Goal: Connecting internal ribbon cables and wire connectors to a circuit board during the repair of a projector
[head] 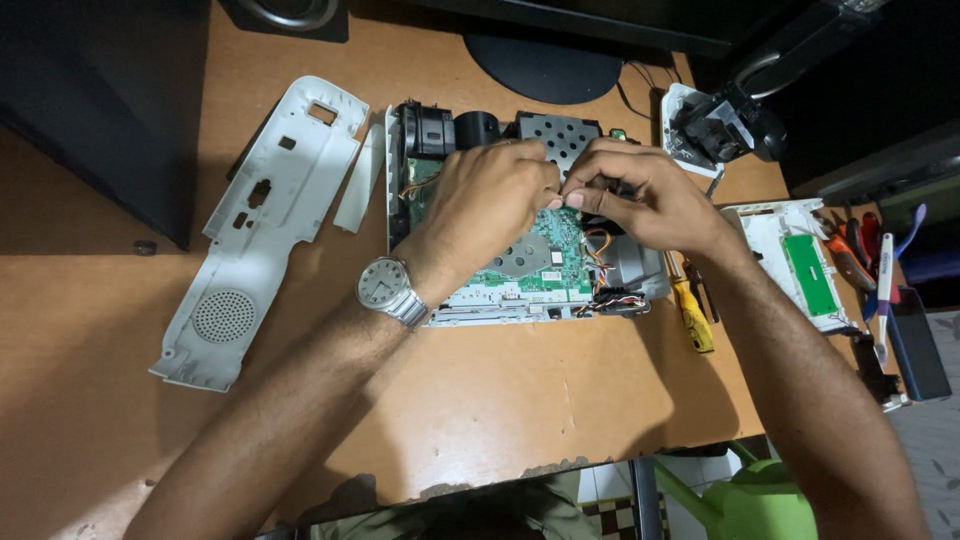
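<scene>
both hands (560,195) pinch over the opened device (520,270), long axis toward the monitor.

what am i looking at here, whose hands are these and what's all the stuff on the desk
This is one picture from a camera worn on a person's head, looking down at their own two bare hands over a wooden desk.

The left hand, with a wristwatch on that arm, and the right hand meet over an opened electronic device with a green circuit board showing. Both pinch something small between the fingertips; it is too tiny to make out.

Around it lie a long white plastic cover on the left, a yellow-handled screwdriver just right of the device, and another white panel with a green board further right. More hand tools sit at the right edge.
</scene>
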